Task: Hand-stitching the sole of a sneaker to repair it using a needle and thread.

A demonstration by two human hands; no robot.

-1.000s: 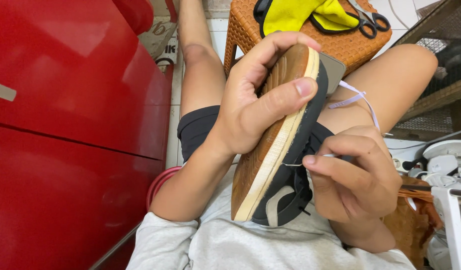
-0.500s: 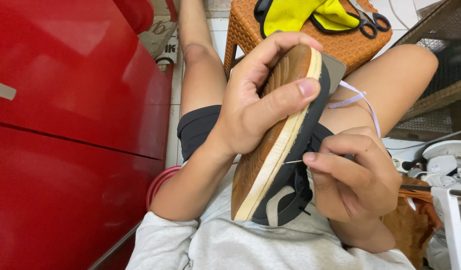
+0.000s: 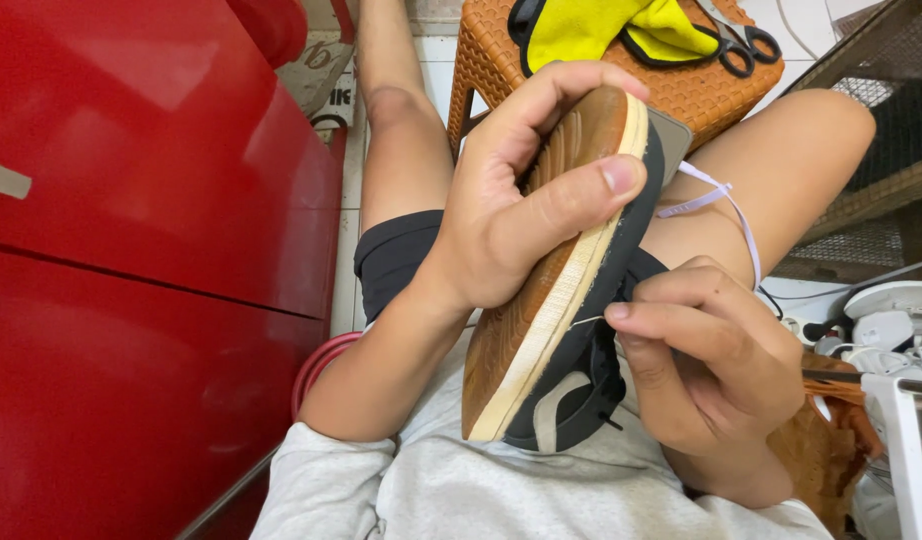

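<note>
The left hand grips a shoe sole-up over the lap, thumb pressed on the pale sole edge. The right hand pinches a needle at that edge, pushed in deeper than a second ago; the pale thread trails over the knee. Beyond stands a wicker stool bearing yellow cloth and scissors; a red cabinet fills the left.

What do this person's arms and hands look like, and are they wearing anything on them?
Both hands are bare: the left hand and the right hand carry no gloves, rings, watch or bracelet that shows. The fingernails are short and unpainted. The forearms are uncovered; light grey sleeves, soft like a sweatshirt's, sit bunched up near the elbows. Black shorts show below them.
</note>
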